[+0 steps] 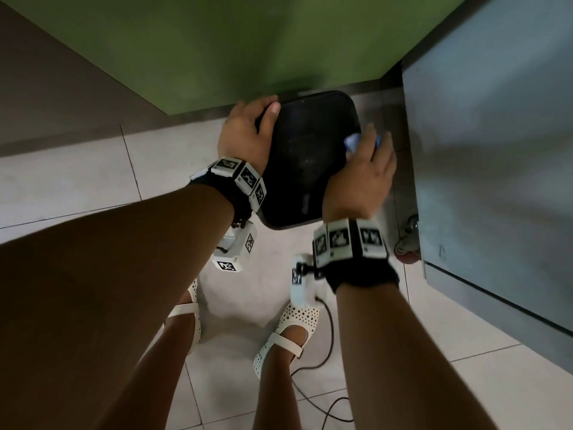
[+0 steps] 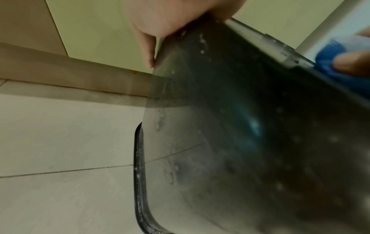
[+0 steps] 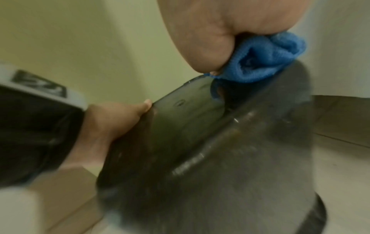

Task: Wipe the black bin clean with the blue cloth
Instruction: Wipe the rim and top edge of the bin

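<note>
The black bin [image 1: 310, 156] stands on the tiled floor with its lid down, dusty and speckled on its side [image 2: 240, 142]. My left hand [image 1: 245, 131] grips the lid's left edge, thumb on top and fingers curled down the side. My right hand [image 1: 366, 169] holds the bunched blue cloth [image 1: 353, 142] and presses it on the bin's right upper edge. The right wrist view shows the cloth [image 3: 266, 60] squeezed under my palm against the lid's rim [image 3: 200, 101]. In the left wrist view the cloth [image 2: 328, 63] peeks over the far edge.
A green cabinet front [image 1: 248, 48] rises right behind the bin. A grey cabinet [image 1: 496, 150] on a castor wheel [image 1: 406, 249] stands close on the right. My feet in white shoes [image 1: 288, 330] and a black cable [image 1: 325, 361] are on the pale floor tiles below.
</note>
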Tool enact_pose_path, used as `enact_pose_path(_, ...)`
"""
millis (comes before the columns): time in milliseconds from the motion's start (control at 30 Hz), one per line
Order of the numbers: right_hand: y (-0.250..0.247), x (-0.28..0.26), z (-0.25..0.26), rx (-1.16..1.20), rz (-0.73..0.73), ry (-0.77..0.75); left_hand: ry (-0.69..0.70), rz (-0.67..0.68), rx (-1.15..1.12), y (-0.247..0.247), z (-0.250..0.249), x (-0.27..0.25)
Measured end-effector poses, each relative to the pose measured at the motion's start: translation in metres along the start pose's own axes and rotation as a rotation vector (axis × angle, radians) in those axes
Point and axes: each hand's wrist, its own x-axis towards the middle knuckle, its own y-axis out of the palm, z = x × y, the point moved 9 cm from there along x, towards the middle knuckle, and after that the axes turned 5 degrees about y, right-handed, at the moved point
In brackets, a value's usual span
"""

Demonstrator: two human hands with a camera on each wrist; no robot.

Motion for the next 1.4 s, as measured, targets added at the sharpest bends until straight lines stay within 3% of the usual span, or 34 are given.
enact_pose_path(233,0.005,0.005,-0.002,0.025,-0.003,0.14,0.034,-0.031,0.016,-0.001,-0.006,-0.003)
enact_pose_path(433,0.009,0.029,0.042,0.017,0.001,-0.009,0.032,-0.05,0.003,0.001,-0.01,-0.006)
enact_pose_path(567,0.002,0.016,-0.009,0.182,-0.062,0.284,0.014,-0.063,-0.007,0.001,-0.01,-0.009)
enact_pose_path(633,0.001,0.016,-0.017,0.197,-0.078,0.35,0.012,-0.056,0.004,0.0,-0.01,-0.012)
enact_pose_path(700,0.004,0.022,-0.006,0.145,-0.037,0.251,-0.031,-0.044,0.03,-0.005,-0.006,-0.02)
enact_pose_path(800,0.003,0.027,0.018,0.127,-0.016,-0.046,-0.188,-0.045,0.053,-0.015,0.007,-0.046)
enact_pose_path(867,0.004,0.025,0.03,0.155,0.071,-0.241,-0.323,0.009,0.07,-0.019,0.02,-0.069)
enact_pose_path(933,0.007,0.025,0.038,0.182,0.188,-0.339,-0.383,0.08,0.096,-0.022,0.027,-0.078)
enact_pose_path(1100,0.01,0.021,0.051,0.133,0.14,-0.369,-0.13,0.164,-0.016,0.001,0.0,-0.022)
enact_pose_path(1167,0.011,0.022,0.06,0.086,0.091,-0.345,-0.107,0.194,-0.021,0.012,0.0,-0.007)
enact_pose_path(1400,0.039,0.002,0.12,-0.009,0.228,-0.453,-0.08,0.094,-0.227,0.004,0.009,-0.009)
